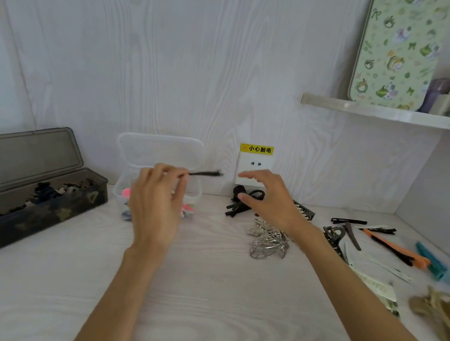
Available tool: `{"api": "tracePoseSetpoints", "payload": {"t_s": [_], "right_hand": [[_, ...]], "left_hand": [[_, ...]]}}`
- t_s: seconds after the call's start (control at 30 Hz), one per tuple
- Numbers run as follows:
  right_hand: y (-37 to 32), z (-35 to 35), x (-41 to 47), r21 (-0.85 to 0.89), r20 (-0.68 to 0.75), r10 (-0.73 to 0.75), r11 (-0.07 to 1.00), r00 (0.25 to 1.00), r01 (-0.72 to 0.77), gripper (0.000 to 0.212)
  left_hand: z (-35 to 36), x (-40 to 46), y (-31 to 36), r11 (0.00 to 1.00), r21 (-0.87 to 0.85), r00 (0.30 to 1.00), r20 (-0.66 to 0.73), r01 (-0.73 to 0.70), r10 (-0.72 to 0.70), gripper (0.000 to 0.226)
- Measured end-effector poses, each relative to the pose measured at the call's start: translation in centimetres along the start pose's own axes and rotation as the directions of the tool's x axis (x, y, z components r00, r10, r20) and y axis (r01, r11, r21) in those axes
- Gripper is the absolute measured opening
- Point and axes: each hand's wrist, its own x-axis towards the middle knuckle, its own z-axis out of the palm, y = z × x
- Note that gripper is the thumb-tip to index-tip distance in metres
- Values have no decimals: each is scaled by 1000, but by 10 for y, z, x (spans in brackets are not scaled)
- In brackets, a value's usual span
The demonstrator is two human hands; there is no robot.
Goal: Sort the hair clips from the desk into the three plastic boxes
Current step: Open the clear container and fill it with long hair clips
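On the pale desk (198, 295), nearest the person, both forearms reach forward over bare wood grain. Farther in, the left hand (157, 205) hovers above the clear plastic box (118, 190), its fingertips pinching one end of a thin black clip (205, 173) that sticks out to the right. The right hand (269, 199) is spread and holds nothing, poised over a pile of black clips (243, 201) with a tangle of silver clips (267, 240) just in front of it. More clips lie scattered to the right, among them an orange clip (395, 246) and a teal clip (431, 262). To the left stands a dark smoky box (42, 212), lid raised, already holding dark clips; only two boxes are in view. Behind the clear box, whose lid leans on the wall, sits a wall socket (255, 169).

The step in hand looks like dropping the black clip into a box. Judging by contents, the clear box holds pink and pale pieces, so the next move probably calls for carrying the clip further left to the dark box before letting go, while the right hand lowers to take another.
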Motion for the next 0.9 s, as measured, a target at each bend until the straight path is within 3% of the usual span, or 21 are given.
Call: {"api": "tracePoseSetpoints", "payload": {"t_s": [0.1,0.17,0.33,0.47,0.53,0.6,0.67,0.77,0.9], "right_hand": [[4,2,13,-328,125,154,939,980,-106,25],[11,10,15,-545,249,214,837,945,-45,35],[21,29,15,-568,352,71,809,933,153,50],[17,42,19,-682,382,-2,674,924,284,44],[14,45,25,-661,417,25,694,909,284,39],[10,37,33,-437,498,81,883,863,170,33],[5,19,37,-213,507,112,977,855,-1,32],[9,-17,34,-223,383,176,970,907,-94,34],[23,-52,16,-247,396,254,955,882,-164,33]], "left_hand": [[-5,3,-16,974,133,982,-51,186,-180,14],[-4,1,-25,943,169,957,-22,287,-288,14],[0,-2,-35,887,270,913,59,374,-403,16],[1,-2,-36,883,285,910,69,374,-408,17],[2,-2,-37,883,273,909,61,383,-413,17],[3,-4,-38,880,264,906,47,394,-420,17],[4,-5,-41,881,260,906,46,396,-421,18],[6,-5,-42,899,223,916,47,378,-397,19],[0,0,-16,978,82,981,-65,190,-185,21]]}}
